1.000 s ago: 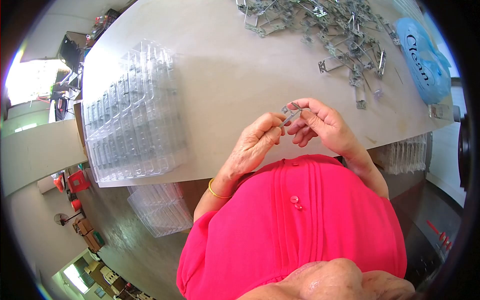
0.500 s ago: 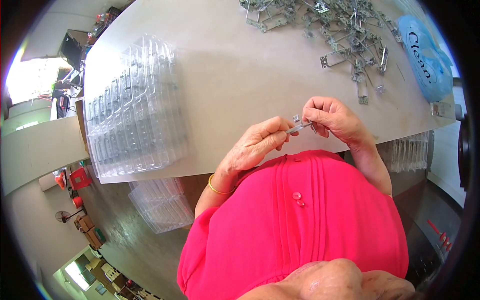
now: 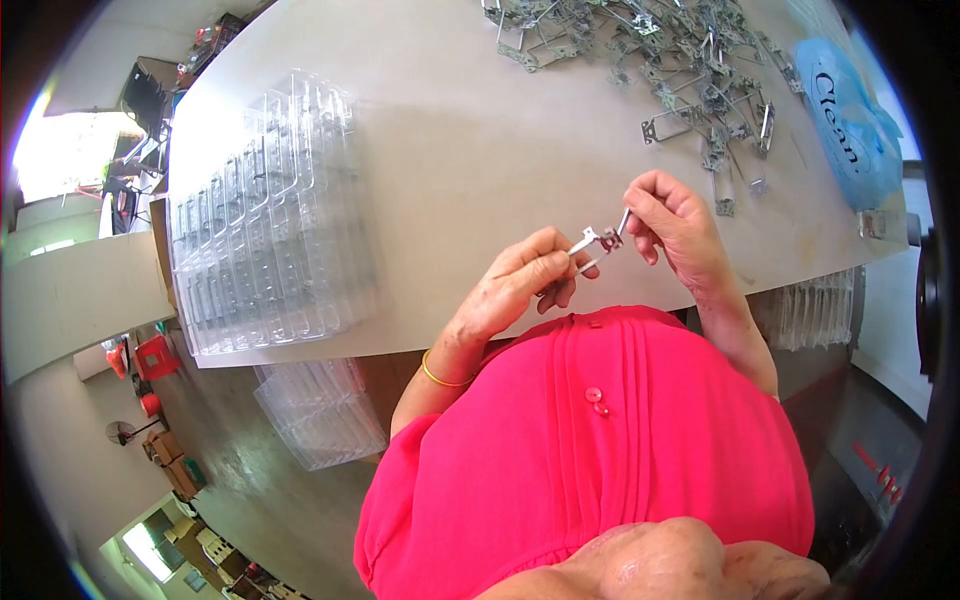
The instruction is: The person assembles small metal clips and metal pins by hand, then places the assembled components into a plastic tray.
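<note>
My left hand [image 3: 525, 272], at the table's near edge, pinches a small metal bracket [image 3: 609, 240] with thin arms between thumb and fingers. Opposite it, my right hand [image 3: 680, 225] is raised a little higher, its thumb and forefinger closed on a thin arm of the same bracket. That arm slants up from the bracket's end toward the right fingertips. Up the table lies a loose heap of similar metal brackets [image 3: 715, 75], tangled together. How the bracket's parts join is too small to make out.
Clear plastic trays [image 3: 270, 215] holding metal parts are stacked on the table's left. A blue plastic bag [image 3: 850, 125] lies at the right edge, near a small clear object [image 3: 872, 225]. More clear trays [image 3: 320, 410] sit below the table's left edge, others [image 3: 815, 310] below its right.
My right hand has moved up and slightly right, raising the thin arm. The bracket has turned in my left hand, so its arms now show spread apart.
</note>
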### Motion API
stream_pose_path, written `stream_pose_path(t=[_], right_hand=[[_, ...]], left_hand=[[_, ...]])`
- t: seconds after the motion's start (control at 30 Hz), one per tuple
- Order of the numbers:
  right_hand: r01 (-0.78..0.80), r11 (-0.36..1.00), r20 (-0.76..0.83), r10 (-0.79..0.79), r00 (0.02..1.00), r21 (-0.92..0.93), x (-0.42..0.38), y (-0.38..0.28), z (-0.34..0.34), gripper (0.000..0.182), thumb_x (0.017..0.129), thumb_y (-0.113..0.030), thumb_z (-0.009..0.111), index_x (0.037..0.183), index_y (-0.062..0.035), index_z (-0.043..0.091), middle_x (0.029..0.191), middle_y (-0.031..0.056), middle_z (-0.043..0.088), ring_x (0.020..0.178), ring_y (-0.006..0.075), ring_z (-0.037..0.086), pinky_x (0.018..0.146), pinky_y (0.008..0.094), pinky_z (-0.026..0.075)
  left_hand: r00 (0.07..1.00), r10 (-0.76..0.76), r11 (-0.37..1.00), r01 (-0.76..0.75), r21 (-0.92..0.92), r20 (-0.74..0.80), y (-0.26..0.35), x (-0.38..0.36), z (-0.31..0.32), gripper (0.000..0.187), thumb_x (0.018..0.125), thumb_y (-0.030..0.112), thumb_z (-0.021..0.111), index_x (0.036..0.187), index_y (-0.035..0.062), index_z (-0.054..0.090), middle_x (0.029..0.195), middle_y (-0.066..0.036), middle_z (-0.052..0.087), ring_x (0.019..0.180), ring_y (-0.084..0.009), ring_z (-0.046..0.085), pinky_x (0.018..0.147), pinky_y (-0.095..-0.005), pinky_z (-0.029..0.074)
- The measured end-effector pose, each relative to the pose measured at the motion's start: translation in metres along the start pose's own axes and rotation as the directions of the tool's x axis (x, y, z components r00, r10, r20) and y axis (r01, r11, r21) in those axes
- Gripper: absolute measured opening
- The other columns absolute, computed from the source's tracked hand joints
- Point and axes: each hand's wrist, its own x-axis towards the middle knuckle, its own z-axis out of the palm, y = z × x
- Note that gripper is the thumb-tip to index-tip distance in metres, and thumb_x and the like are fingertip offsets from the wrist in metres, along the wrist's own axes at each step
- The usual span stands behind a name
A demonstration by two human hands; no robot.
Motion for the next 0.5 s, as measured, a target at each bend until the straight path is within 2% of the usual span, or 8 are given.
stream_pose_path(t=[0.07, 0.1, 0.13, 0.23, 0.3, 0.37, 0.43, 0.5], right_hand=[[0.159, 0.987, -0.108, -0.159, 0.981, -0.005, -0.005, 0.0, 0.004, 0.014, 0.102, -0.018, 0.063, 0.101, -0.0044, 0.06, 0.082, 0.0041, 0.068, 0.066, 0.0077, 0.064, 0.056, 0.0217, 0.051], [0.156, 0.988, -0.105, -0.155, 0.982, -0.006, -0.008, 0.001, 0.007, 0.014, 0.102, -0.018, 0.063, 0.101, -0.0044, 0.06, 0.082, 0.0041, 0.068, 0.066, 0.0077, 0.064, 0.056, 0.0217, 0.051], [0.22, 0.975, -0.073, -0.221, 0.972, -0.025, -0.011, 0.001, 0.01, 0.011, 0.102, -0.014, 0.063, 0.102, -0.004, 0.059, 0.085, 0.0054, 0.069, 0.07, 0.0091, 0.066, 0.06, 0.023, 0.053], [0.346, 0.935, -0.055, -0.35, 0.935, -0.076, -0.014, 0.006, 0.022, 0.005, 0.101, -0.006, 0.063, 0.103, -0.0028, 0.059, 0.089, 0.007, 0.07, 0.076, 0.0114, 0.07, 0.066, 0.0254, 0.057], [0.392, 0.914, -0.063, -0.4, 0.914, -0.108, -0.016, 0.012, 0.026, 0.005, 0.1, -0.002, 0.063, 0.103, -0.002, 0.059, 0.089, 0.0073, 0.07, 0.078, 0.0123, 0.071, 0.068, 0.0265, 0.058], [0.559, 0.65, 0.029, -0.638, 0.769, -0.514, -0.015, 0.014, 0.028, 0.009, 0.097, 0.002, 0.065, 0.102, -0.0001, 0.058, 0.089, 0.0087, 0.07, 0.078, 0.0137, 0.071, 0.07, 0.028, 0.058], [0.585, 0.599, 0.074, -0.662, 0.746, -0.546, -0.015, 0.015, 0.028, 0.011, 0.095, 0.003, 0.066, 0.101, 0.0001, 0.058, 0.088, 0.0096, 0.069, 0.076, 0.0136, 0.07, 0.069, 0.0279, 0.057], [0.543, 0.582, 0.12, -0.608, 0.785, -0.605, -0.017, 0.015, 0.027, 0.009, 0.097, 0.001, 0.065, 0.102, -0.0007, 0.057, 0.085, 0.009, 0.069, 0.073, 0.013, 0.069, 0.065, 0.0275, 0.055]], left_hand=[[0.998, 0.035, 0.996, -0.039, -0.083, -0.046, -0.004, 0.001, -0.002, 0.023, 0.104, 0.02, 0.048, 0.094, 0.0005, 0.056, 0.11, -0.022, 0.067, 0.072, -0.0146, 0.056, 0.061, -0.0278, 0.044], [0.994, 0.062, 0.985, -0.076, -0.158, -0.087, -0.005, 0.001, -0.002, 0.024, 0.104, 0.02, 0.048, 0.093, 0.0003, 0.055, 0.11, -0.025, 0.067, 0.071, -0.0159, 0.058, 0.06, -0.0283, 0.044], [0.992, 0.081, 0.978, -0.098, -0.183, -0.1, -0.003, 0.001, 0.0, 0.025, 0.104, 0.021, 0.048, 0.093, -0.0005, 0.054, 0.109, -0.027, 0.066, 0.071, -0.0176, 0.058, 0.06, -0.0285, 0.045], [0.993, 0.08, 0.959, -0.101, -0.266, -0.09, -0.003, 0.004, 0.0, 0.025, 0.104, 0.021, 0.048, 0.093, -0.0003, 0.054, 0.109, -0.028, 0.066, 0.071, -0.0183, 0.058, 0.06, -0.0288, 0.045], [0.991, 0.1, 0.961, -0.12, -0.249, -0.09, -0.007, 0.005, -0.001, 0.024, 0.104, 0.021, 0.048, 0.094, -0.0003, 0.054, 0.109, -0.027, 0.066, 0.072, -0.0182, 0.059, 0.061, -0.0289, 0.045], [0.987, 0.124, 0.962, -0.144, -0.231, -0.097, -0.007, 0.004, -0.002, 0.024, 0.104, 0.021, 0.048, 0.094, -0.0003, 0.054, 0.109, -0.027, 0.066, 0.072, -0.018, 0.059, 0.061, -0.0289, 0.046], [0.976, 0.141, 0.976, -0.165, -0.145, -0.163, -0.004, 0.002, -0.001, 0.023, 0.105, 0.02, 0.049, 0.099, -0.0013, 0.055, 0.11, -0.024, 0.066, 0.073, -0.016, 0.059, 0.062, -0.0283, 0.046], [0.967, 0.183, 0.977, -0.199, -0.077, -0.179, -0.006, 0.002, -0.002, 0.023, 0.105, 0.02, 0.048, 0.102, -0.0015, 0.057, 0.11, -0.021, 0.067, 0.074, -0.0146, 0.059, 0.062, -0.0277, 0.046]])
